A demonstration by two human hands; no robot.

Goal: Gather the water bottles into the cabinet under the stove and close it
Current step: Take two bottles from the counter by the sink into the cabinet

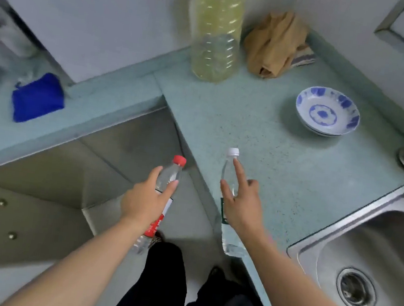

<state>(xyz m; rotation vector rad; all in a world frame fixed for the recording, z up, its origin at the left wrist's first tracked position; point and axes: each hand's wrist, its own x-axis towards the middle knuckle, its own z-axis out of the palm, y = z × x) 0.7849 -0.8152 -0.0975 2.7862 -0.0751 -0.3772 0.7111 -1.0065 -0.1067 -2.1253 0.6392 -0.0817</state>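
Note:
My left hand grips a clear water bottle with a red cap and red label, held over the floor in the gap between the counters. My right hand holds a clear water bottle with a white cap and green label at the counter's front edge, index finger stretched up along its neck. A large clear bottle with yellowish liquid stands at the back of the counter. The cabinet front with two round knobs is at lower left.
A blue-and-white bowl sits on the green counter. A tan cloth lies in the back corner. The steel sink is at right, a blue cloth on the left counter. My dark trousers and shoes are below.

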